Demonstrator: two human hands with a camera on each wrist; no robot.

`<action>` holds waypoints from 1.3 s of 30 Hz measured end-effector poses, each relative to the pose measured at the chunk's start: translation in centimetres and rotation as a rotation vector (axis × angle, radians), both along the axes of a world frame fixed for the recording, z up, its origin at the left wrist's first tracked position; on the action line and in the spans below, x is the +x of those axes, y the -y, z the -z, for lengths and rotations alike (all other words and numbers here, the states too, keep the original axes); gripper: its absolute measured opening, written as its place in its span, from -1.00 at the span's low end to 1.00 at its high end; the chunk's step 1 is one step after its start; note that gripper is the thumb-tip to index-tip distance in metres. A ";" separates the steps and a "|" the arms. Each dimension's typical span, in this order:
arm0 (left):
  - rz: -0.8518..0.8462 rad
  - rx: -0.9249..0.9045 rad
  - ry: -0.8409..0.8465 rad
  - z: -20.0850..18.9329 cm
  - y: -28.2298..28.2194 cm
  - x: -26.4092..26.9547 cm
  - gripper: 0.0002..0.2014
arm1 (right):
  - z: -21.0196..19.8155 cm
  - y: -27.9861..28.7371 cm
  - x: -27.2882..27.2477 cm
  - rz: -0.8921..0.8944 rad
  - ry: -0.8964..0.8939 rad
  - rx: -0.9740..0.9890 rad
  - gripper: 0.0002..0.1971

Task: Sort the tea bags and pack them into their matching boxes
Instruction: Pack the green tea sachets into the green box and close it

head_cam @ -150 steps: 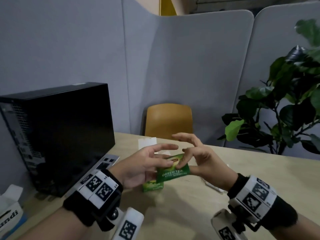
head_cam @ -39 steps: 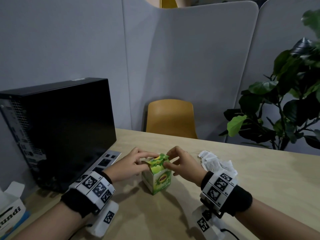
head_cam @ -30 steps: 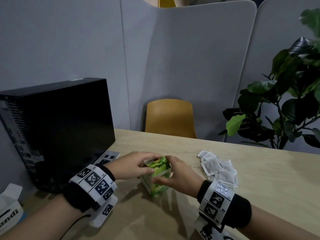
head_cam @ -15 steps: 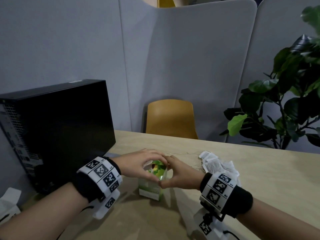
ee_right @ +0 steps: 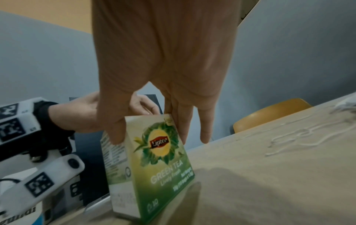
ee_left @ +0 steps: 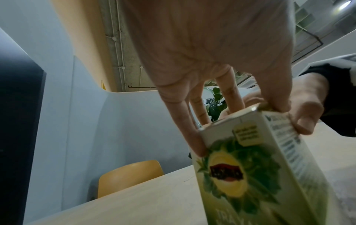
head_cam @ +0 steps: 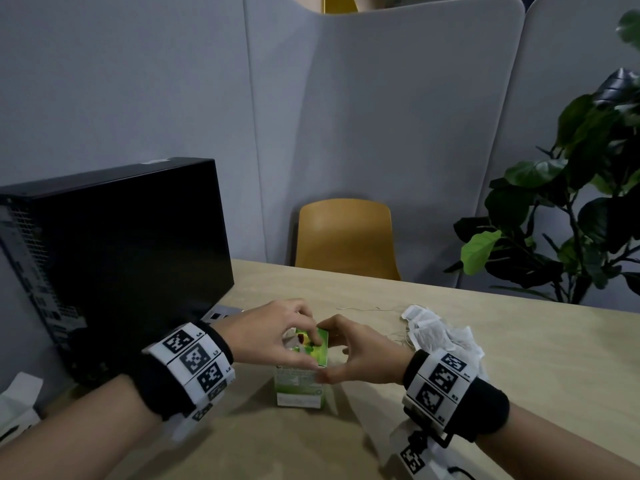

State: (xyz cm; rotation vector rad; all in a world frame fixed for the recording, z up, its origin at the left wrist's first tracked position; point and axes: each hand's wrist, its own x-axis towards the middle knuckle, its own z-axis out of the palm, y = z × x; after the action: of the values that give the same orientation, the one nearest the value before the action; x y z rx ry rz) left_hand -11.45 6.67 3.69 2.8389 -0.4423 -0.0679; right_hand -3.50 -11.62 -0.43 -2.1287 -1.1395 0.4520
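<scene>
Head view shows the wooden surface (head_cam: 450, 393) first, and the green tea box (head_cam: 300, 386) standing upright on it serves as my landmark. Far left of the box looms a black computer tower (head_cam: 114, 258); beyond the box, past the surface's far edge, sits a mustard chair (head_cam: 346, 237), and off to the box's right a leafy plant (head_cam: 571, 209). Near the box's right side, well within reach, lies a loose heap of white tea bags (head_cam: 440, 337) with their strings trailing toward the box.

The left hand (head_cam: 273, 334) comes over the box from the left, fingers curled on its top edge and thumb at the near corner, so its grip holds the box. The right hand (head_cam: 360, 351) meets it from the right, thumb and fingers pinching the upper sides, also holding the box.

As I judge it, the top looks shut or nearly so, both hands pressing it closed. That would leave the white heap unsorted, so much of the work remains.
</scene>
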 end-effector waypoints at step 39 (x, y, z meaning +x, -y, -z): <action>-0.461 -0.355 -0.018 3.4 0.0 2.3 -0.31 | -1.0 -2.9 2.4 0.057 0.361 -0.250 -0.33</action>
State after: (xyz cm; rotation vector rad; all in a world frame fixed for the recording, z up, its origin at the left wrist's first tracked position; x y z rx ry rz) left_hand -9.14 6.69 0.32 2.5119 0.1942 0.0683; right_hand -1.08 -8.69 0.56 -2.5270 -1.2675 0.1942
